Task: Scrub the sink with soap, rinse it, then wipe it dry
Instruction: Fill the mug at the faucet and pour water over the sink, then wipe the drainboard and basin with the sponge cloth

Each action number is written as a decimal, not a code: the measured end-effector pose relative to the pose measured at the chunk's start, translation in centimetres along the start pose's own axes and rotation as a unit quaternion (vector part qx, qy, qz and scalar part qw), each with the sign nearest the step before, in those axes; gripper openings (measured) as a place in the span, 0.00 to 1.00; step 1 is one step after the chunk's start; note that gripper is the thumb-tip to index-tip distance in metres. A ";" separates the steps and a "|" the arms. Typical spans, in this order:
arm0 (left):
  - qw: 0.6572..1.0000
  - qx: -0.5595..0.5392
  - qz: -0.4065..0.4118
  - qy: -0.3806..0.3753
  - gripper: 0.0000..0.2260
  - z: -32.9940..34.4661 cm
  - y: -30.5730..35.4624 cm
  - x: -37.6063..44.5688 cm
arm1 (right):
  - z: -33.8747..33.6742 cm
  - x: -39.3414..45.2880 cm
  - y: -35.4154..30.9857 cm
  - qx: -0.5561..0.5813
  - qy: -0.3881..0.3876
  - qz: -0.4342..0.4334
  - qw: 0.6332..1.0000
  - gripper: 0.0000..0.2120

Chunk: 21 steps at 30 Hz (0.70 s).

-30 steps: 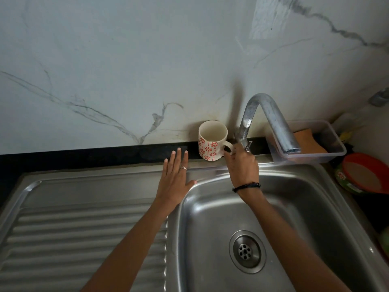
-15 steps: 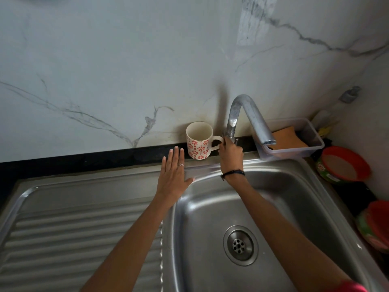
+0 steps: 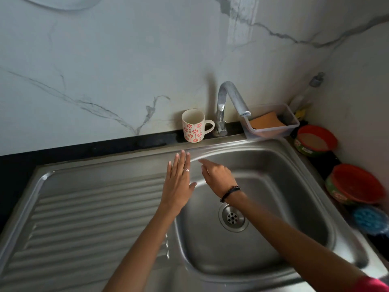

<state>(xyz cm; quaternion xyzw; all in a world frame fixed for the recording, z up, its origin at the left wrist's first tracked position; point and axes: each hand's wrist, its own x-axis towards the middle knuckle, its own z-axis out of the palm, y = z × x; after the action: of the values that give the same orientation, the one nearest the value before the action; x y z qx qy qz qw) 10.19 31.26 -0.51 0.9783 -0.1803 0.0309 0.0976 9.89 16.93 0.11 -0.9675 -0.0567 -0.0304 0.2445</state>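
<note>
Off the tap [image 3: 223, 106] now, the right hand [image 3: 216, 178] hovers blurred over the sink [image 3: 294, 186], fingers seemingly loose, holding nothing. Left hand [image 3: 179, 182] lies flat, fingers apart, on the sink's rim. A careless sweep could topple the mug [image 3: 192, 125] into the basin.

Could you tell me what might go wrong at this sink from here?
The mug stands at the sink rim beside the faucet; a reaching right hand could knock it into the basin. The left hand rests flat on smooth steel and might slip once soap and water arrive.
</note>
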 end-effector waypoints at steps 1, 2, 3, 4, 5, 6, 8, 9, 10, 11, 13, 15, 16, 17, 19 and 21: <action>1.000 0.015 0.019 0.008 0.42 0.1 0.0 -0.8 | -0.2 -1.0 0.5 -0.017 -0.024 -0.016 0.999 0.18; 0.999 0.024 0.025 0.007 0.44 0.2 0.1 -1.6 | -0.4 -1.9 1.0 -0.033 -0.050 -0.030 0.998 0.19; 0.999 0.028 0.024 0.015 0.45 0.1 0.2 -2.3 | -0.8 -3.0 1.6 -0.050 -0.071 -0.044 0.995 0.20; 0.999 0.029 0.019 0.020 0.45 0.1 0.4 -2.9 | -1.3 -3.9 2.1 -0.064 -0.086 -0.058 0.993 0.21; 0.999 0.023 0.014 0.019 0.45 0.1 0.8 -3.5 | -1.8 -4.9 2.7 -0.073 -0.095 -0.066 0.991 0.22; 1.000 0.013 0.016 0.019 0.43 0.2 1.3 -4.0 | -2.4 -5.8 3.3 -0.081 -0.105 -0.069 0.989 0.23; 1.000 -0.011 0.018 0.017 0.40 0.4 3.1 -4.9 | -3.4 -7.5 4.4 -0.102 -0.127 -0.072 0.984 0.25; 0.999 -0.014 0.024 0.022 0.40 0.5 4.1 -5.3 | -3.9 -8.3 4.9 -0.112 -0.133 -0.070 0.982 0.27; 0.999 -0.018 0.031 0.020 0.39 0.5 5.4 -5.8 | -4.4 -9.2 5.5 -0.120 -0.136 -0.066 0.981 0.28; 0.999 -0.027 0.038 0.017 0.39 0.6 6.7 -6.2 | -4.8 -10.0 6.1 -0.127 -0.137 -0.060 0.981 0.28; 0.998 -0.033 0.060 0.018 0.37 1.2 9.1 -6.9 | -5.5 -11.5 7.3 -0.137 -0.128 -0.058 0.981 0.30; 0.996 -0.023 0.085 0.030 0.36 1.7 11.4 -7.5 | -6.2 -13.0 8.5 -0.136 -0.112 -0.067 0.982 0.31; 0.995 -0.018 0.093 0.027 0.36 2.0 12.5 -7.7 | -6.7 -13.6 9.0 -0.139 -0.109 -0.069 0.982 0.32; 0.995 -0.009 0.096 0.020 0.36 2.3 13.4 -7.9 | -7.0 -14.1 9.4 -0.143 -0.109 -0.068 0.981 0.33; 0.994 0.018 0.109 -0.002 0.39 2.9 15.3 -8.1 | -7.8 -15.3 10.4 -0.147 -0.108 -0.056 0.982 0.33; 0.992 0.038 0.122 -0.003 0.39 3.7 17.0 -8.4 | -8.7 -16.6 11.6 -0.131 -0.098 -0.041 0.986 0.33</action>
<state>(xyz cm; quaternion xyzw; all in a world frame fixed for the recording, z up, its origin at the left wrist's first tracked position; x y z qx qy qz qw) -3.65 17.83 -1.85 0.9519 -0.2975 0.0469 0.0557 -5.36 1.09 0.91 -0.9864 -0.1153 0.0479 0.1071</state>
